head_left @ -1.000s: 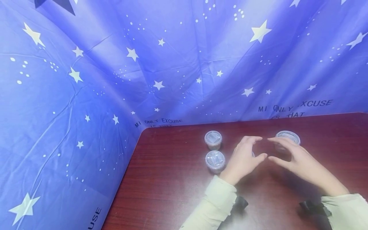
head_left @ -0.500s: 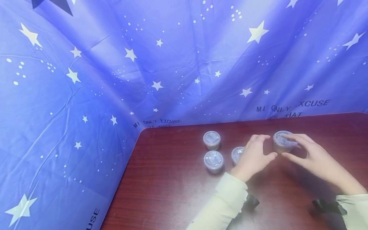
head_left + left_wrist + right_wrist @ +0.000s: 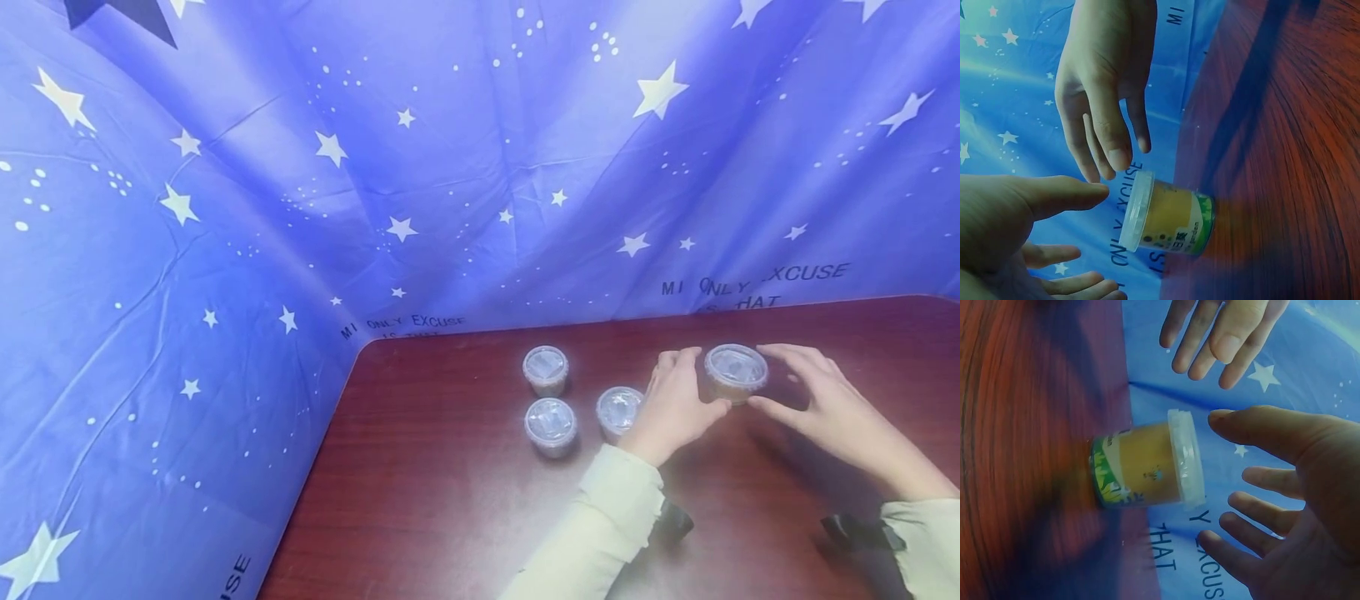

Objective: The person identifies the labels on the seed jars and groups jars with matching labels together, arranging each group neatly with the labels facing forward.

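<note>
A lidded plastic cup (image 3: 737,373) stands upright on the table between my two hands. Its clear lid (image 3: 1188,459) and its green and white label over a yellow-brown body (image 3: 1175,219) show in the wrist views. To its left is my left hand (image 3: 675,404), fingers extended and apart from it. My right hand (image 3: 832,408) is held at the cup's right, thumb and fingers spread near the lid; whether it touches cannot be told from the head view, while the right wrist view shows a gap. Another lidded cup (image 3: 618,410) is partly hidden behind my left hand.
Two more lidded cups stand further left, one behind the other: the far cup (image 3: 546,370) and the near cup (image 3: 551,427). The dark red wooden table (image 3: 420,467) meets a blue star-printed cloth (image 3: 450,167) at its back and left edges.
Both hands have moved right, coming to either side of the right-hand cup. The cup behind my left hand has come into sight. The head view has shifted slightly.
</note>
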The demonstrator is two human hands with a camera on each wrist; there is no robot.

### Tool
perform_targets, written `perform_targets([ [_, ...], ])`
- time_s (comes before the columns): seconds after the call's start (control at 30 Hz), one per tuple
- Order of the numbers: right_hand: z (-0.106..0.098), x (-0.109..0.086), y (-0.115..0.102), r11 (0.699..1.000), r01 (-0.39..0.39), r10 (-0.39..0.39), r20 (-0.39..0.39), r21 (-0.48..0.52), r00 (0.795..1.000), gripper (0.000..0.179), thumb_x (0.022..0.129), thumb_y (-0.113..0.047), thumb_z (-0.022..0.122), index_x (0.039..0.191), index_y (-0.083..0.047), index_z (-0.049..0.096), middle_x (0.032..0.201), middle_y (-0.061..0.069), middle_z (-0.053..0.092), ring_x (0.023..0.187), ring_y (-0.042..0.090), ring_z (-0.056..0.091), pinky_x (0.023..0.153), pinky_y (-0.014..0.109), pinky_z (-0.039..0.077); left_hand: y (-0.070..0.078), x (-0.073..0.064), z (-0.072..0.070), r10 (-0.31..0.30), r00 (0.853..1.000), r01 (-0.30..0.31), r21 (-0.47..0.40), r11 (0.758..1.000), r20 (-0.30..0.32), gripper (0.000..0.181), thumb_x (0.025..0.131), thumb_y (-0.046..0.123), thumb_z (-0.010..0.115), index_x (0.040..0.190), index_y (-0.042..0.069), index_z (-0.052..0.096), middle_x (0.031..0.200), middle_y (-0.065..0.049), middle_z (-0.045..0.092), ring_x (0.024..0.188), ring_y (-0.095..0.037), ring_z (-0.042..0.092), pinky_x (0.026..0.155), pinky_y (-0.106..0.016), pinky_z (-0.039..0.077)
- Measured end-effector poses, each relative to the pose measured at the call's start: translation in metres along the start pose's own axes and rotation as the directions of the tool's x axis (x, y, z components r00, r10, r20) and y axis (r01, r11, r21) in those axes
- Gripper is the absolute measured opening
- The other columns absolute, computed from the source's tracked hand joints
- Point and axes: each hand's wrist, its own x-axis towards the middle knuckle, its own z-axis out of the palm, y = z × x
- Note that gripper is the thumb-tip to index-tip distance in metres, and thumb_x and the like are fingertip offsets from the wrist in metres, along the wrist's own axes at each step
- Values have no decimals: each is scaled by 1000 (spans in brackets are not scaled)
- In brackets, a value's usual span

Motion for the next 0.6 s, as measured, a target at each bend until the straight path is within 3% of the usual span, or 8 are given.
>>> perform_targets([
  [0.1,0,0,5,1000,-22,22,26,9,999,72,75,-7,83,136,7,48,130,30,47,104,35,45,73,7,34,2,3,4,-4,1000,5,14,1000,-13,74,80,40,80,144,20,47,134,5,52,126,-7,50,104,-18,44],
  [0.13,0,0,6,999,-30,30,35,11,999,74,76,-8,83,138,8,46,131,31,46,104,41,46,75,11,40,3,4,5,-6,1000,6,12,1000,-15,75,80,40,80,144,19,47,135,5,52,127,-7,50,105,-18,43],
  [0.17,-1,0,7,999,-40,40,44,16,998,75,76,-8,83,139,9,45,131,33,45,104,45,47,75,16,46,4,5,7,-8,1000,8,10,1000,-17,76,80,39,80,144,18,46,136,5,51,128,-7,49,106,-18,42],
  [0.23,0,1,9,998,-57,56,60,23,997,78,78,-9,82,141,10,41,133,36,42,106,51,46,83,36,53,6,7,9,-16,1000,16,2,1000,-17,76,80,39,80,145,17,45,137,5,51,129,-7,49,107,-17,41],
  [0.33,1,2,11,997,-76,73,75,34,994,81,80,-9,80,145,11,35,135,40,39,112,58,43,83,71,41,8,8,11,-46,999,45,-34,998,-7,77,80,37,80,145,17,44,138,4,51,129,-8,49,107,-18,41],
  [0.4,3,3,13,995,-84,79,86,55,993,82,81,-10,79,146,11,33,136,41,37,118,61,38,86,80,32,8,9,13,-65,998,65,-40,997,1,77,81,37,79,146,17,44,139,4,51,130,-8,49,107,-19,41],
  [0.6,11,4,17,991,-104,93,115,89,989,82,84,-12,77,146,13,30,137,44,34,126,65,30,98,82,20,8,11,22,-98,995,97,-50,994,-5,74,83,35,78,145,15,44,138,2,53,129,-10,51,107,-20,42],
])
